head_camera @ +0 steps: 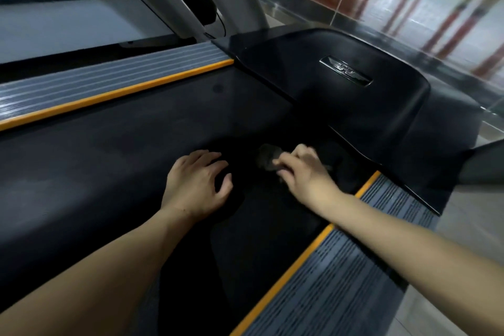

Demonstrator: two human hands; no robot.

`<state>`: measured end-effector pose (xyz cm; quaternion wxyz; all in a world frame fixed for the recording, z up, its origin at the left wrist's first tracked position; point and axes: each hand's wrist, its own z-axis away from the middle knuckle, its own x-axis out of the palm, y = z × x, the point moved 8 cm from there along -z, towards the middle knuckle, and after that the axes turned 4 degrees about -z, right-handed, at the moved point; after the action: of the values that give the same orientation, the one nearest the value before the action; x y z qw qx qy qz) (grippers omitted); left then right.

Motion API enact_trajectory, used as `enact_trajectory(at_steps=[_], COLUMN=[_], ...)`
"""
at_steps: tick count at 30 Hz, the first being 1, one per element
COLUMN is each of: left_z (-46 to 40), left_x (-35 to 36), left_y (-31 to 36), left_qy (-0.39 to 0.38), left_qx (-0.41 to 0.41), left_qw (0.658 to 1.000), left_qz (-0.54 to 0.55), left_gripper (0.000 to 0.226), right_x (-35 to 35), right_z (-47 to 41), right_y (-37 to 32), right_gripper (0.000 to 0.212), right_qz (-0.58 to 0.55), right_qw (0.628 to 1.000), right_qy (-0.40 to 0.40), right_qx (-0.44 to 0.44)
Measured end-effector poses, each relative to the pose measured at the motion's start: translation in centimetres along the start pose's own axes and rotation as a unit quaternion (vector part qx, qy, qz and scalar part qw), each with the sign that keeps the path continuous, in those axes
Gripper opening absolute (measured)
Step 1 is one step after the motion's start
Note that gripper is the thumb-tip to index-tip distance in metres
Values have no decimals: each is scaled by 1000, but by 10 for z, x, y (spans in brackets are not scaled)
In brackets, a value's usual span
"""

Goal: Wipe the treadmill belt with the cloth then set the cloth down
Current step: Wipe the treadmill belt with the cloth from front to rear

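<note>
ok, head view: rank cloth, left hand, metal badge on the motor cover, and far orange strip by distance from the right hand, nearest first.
1. cloth: gripped in the right hand, on the belt.
2. left hand: just to its left, fingers spread on the belt.
3. metal badge: up ahead on the motor cover.
4. far orange strip: across the belt, on the left edge.

Both bare arms reach forward; left hand point(197, 185) spread flat, right hand point(305, 172) curled, gripping.

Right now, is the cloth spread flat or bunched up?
Bunched up. The dark cloth shows as a small wad gripped in the right hand on the treadmill belt; motion blur hides finer detail.
</note>
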<state>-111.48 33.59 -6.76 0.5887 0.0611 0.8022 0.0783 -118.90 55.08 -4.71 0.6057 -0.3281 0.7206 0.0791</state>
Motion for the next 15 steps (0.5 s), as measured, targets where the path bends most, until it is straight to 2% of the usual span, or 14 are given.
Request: enact_trajectory(at_steps=[4, 6, 8, 13, 15], left_z=[-1, 0, 0, 0, 2], left_x=[-2, -2, -3, -5, -4], left_y=[1, 1, 0, 3, 2], left_qy=[1, 5, 10, 7, -5], left_qx=[4, 6, 7, 11, 13], left_qw=[1000, 1000, 1000, 1000, 1000], left_qz=[2, 5, 4, -11, -17], left_gripper=[49, 47, 47, 49, 52], right_x=[-32, -35, -29, 8, 2], right_z=[-33, -32, -27, 23, 18], right_y=[84, 90, 66, -40, -30], right_gripper=[17, 16, 17, 19, 20], right_qz=[68, 73, 49, -54, -42], right_qw=[983, 973, 975, 998, 998], right_qy=[90, 96, 77, -23, -32], right_qx=[146, 194, 204, 12, -19])
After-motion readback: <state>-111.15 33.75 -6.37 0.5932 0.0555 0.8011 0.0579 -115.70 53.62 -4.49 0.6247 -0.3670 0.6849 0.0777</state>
